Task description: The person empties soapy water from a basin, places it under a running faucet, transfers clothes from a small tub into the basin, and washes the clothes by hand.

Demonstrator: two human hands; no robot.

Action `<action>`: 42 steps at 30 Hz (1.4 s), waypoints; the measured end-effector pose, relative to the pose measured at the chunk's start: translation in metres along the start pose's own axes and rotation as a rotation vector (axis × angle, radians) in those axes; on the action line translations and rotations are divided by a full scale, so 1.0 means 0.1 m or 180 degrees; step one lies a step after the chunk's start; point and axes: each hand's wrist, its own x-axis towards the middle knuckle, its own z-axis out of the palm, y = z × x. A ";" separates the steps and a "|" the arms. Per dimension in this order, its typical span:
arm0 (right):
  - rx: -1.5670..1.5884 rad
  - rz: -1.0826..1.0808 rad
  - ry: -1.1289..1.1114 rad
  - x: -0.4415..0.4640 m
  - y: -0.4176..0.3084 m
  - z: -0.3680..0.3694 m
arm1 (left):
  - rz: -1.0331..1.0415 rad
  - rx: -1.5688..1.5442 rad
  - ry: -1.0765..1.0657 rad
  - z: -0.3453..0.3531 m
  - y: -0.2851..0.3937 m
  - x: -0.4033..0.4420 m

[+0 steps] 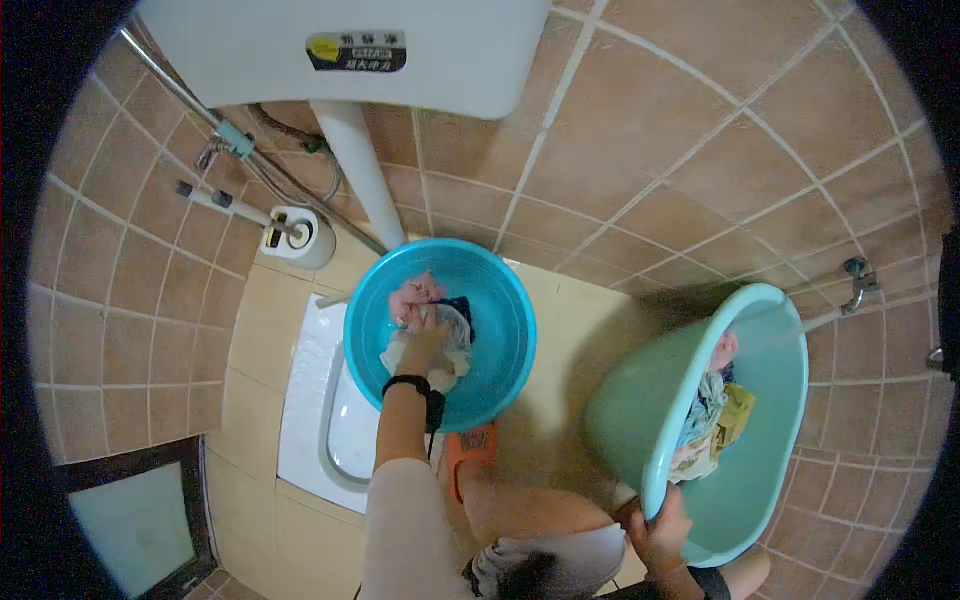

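Note:
My left hand [425, 345] rests on wet-looking clothes in a round blue basin [510, 340], with its fingers spread over white cloth [458, 325]. Pink cloth [412, 296] and a dark piece lie beside the fingertips. A black band is round the left wrist. At the right, my right hand [664, 525] grips the near rim of a large green tub [630, 400], which is tilted. Inside the tub lie pink, light blue, cream and yellow clothes [735, 415].
Under the basin's left side is a white squat toilet [308, 420]. A brush holder [305, 245], a white pipe [360, 170] and a cistern [440, 50] stand along the tiled wall. A tap [858, 285] is at the right. An orange slipper [468, 455] shows below the basin.

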 end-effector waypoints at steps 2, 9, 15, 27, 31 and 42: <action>-0.0080 0.0009 0.0031 0.02 -0.05 -0.02 | 0.0097 -0.0076 0.0171 0.21 -0.08 0.19; -0.0104 -0.0184 0.0199 0.03 -0.13 -0.10 | -0.0236 -0.0850 0.0522 0.47 0.08 0.35; -0.0126 -0.0003 0.0043 -0.03 -0.07 -0.04 | -0.0496 -0.1982 0.1658 1.05 -0.20 0.27; -0.0219 -0.0077 0.0178 -0.03 -0.15 -0.17 | -0.1293 -0.2837 0.0921 1.05 -0.05 -0.14; -0.0249 -0.0202 0.0304 -0.08 -0.19 -0.29 | -0.1108 -0.3853 0.0049 -0.04 -0.03 -0.75; 0.0009 -0.0359 0.0479 -0.15 0.10 -0.11 | -0.0233 -0.5866 0.0222 -2.83 0.99 -1.88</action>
